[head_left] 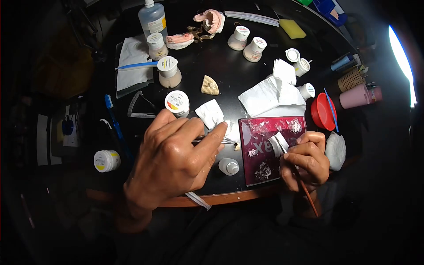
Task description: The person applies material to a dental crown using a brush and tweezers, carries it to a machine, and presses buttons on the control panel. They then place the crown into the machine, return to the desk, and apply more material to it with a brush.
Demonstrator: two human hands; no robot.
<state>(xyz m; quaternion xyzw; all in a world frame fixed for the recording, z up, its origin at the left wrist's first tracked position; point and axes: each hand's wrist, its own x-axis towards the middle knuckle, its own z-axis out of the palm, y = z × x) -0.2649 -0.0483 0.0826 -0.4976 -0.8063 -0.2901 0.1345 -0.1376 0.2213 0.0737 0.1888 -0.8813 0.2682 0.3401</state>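
My left hand (176, 154) is closed around metal tweezers (227, 141), whose tips are beside a small yellowish piece (237, 146). A white folded tissue (209, 113) lies just beyond the fingers. In my right hand (307, 161) is a thin brush with a reddish-brown handle (308, 197), its front end at a small white tissue (278, 144) over the maroon pad (254, 170). White and grey smears mark the pad. Between the hands, near the table edge, stands a small translucent bottle (229, 167).
Jars (170, 78), a large bottle (152, 20) and a pink dental model (211, 21) stand farther back. White cloths (265, 97) lie behind the pad. A red bowl (323, 111) is at the right, a white-lidded jar (107, 161) at the left.
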